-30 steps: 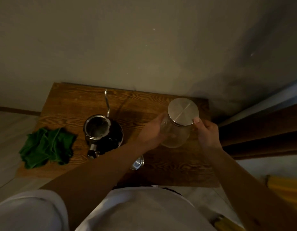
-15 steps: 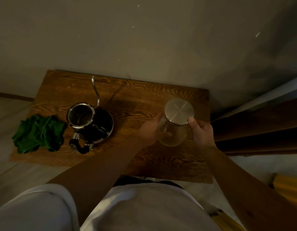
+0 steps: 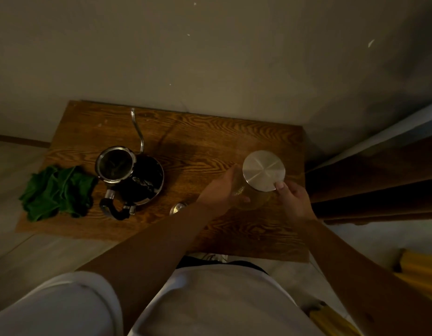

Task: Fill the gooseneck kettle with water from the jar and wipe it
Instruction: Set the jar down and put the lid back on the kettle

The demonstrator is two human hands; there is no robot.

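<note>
Two hands hold the jar (image 3: pixel 252 192): the left hand (image 3: pixel 222 190) wraps its side, the right hand (image 3: pixel 293 202) pinches the lid (image 3: pixel 263 170). Nearby sits the open kettle (image 3: pixel 130 178).

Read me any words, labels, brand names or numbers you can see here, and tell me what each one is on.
None can be read.
Jar: a faint pale mark on the glass by the left hand, too blurred to read.
Jar lid: plain metal, no text.
Kettle, cloth, table: no lettering visible in the dim light.
</note>
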